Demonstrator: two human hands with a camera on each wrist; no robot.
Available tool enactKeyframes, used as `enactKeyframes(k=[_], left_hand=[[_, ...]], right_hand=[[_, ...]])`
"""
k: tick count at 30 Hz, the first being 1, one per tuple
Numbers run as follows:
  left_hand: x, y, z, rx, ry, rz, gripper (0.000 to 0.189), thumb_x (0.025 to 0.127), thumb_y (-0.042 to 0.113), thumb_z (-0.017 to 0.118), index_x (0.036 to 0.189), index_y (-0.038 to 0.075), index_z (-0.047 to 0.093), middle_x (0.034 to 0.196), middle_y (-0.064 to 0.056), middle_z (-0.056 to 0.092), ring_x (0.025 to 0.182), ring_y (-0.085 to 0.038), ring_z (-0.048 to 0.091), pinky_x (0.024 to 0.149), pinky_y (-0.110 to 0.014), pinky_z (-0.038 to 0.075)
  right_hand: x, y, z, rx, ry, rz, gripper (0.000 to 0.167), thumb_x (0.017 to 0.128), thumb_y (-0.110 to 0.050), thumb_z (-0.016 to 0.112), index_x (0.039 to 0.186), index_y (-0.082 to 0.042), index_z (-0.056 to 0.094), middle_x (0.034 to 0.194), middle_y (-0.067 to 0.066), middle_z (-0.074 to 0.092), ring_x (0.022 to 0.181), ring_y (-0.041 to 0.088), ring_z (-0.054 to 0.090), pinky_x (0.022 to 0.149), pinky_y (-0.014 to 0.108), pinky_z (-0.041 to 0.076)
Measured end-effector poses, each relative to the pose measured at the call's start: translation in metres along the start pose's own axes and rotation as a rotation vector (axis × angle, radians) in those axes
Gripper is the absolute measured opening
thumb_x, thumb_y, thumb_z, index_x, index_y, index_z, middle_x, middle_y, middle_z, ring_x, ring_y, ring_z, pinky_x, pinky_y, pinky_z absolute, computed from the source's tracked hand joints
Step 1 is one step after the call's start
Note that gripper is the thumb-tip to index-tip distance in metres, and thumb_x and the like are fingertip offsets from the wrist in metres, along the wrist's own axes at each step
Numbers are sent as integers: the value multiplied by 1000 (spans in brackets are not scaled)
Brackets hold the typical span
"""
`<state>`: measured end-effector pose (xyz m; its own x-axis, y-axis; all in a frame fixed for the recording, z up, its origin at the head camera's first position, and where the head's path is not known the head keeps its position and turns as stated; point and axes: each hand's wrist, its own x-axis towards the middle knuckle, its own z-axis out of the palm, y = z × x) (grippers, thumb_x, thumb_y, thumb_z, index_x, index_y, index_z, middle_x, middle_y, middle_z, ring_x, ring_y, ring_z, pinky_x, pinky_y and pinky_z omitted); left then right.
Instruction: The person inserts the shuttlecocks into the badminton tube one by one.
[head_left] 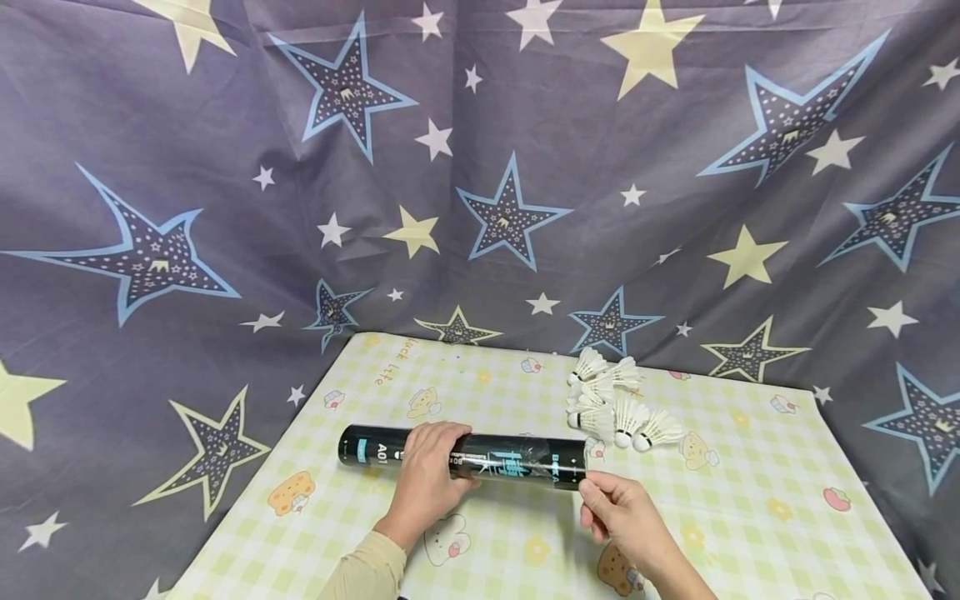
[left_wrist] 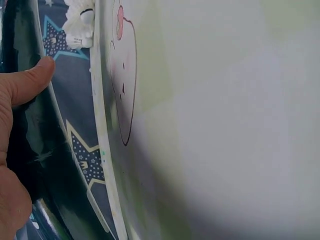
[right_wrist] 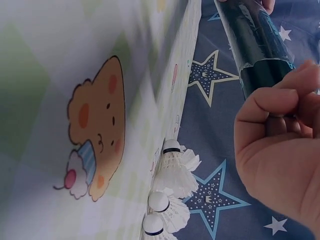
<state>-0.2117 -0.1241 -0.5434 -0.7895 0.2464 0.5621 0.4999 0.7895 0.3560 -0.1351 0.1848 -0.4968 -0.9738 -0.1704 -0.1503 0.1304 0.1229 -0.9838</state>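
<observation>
A long black shuttlecock tube (head_left: 498, 458) with blue and white lettering lies sideways, held over the checked tabletop in the head view. My left hand (head_left: 429, 471) grips it around the middle, fingers over the top and thumb along the near side. At the tube's right end, the thumb and fingers of my right hand (head_left: 622, 512) pinch the rim. The right wrist view shows those curled fingers (right_wrist: 265, 107) against the end of the dark tube (right_wrist: 260, 45), hiding the opening or cap. In the left wrist view the thumb (left_wrist: 32, 80) presses along the glossy tube.
Several white feather shuttlecocks (head_left: 592, 412) lie in a loose pile behind the tube's right end. They sit on a green-and-white checked tablecloth (head_left: 750, 500) with cartoon prints. A dark star-patterned curtain (head_left: 510, 108) hangs around the back and sides of the table.
</observation>
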Motion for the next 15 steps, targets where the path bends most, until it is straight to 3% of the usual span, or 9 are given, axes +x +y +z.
enactKeyframes(k=[7, 15], left_hand=[[0, 0, 0, 2, -23, -11, 84, 60, 27, 106, 134, 19, 67, 131, 2, 73, 127, -24, 64, 122, -48, 39], [0, 2, -2, 11, -36, 1, 84, 60, 27, 106, 134, 18, 67, 131, 1, 73, 127, -24, 64, 122, -49, 40]], right_hand=[[0, 0, -1, -9, -76, -3, 45, 113, -26, 53, 99, 17, 54, 68, -4, 64, 53, 7, 56, 53, 20, 45], [0, 1, 0, -3, -80, 15, 48, 113, -27, 52, 103, 20, 51, 68, -4, 64, 52, 7, 56, 53, 20, 46]])
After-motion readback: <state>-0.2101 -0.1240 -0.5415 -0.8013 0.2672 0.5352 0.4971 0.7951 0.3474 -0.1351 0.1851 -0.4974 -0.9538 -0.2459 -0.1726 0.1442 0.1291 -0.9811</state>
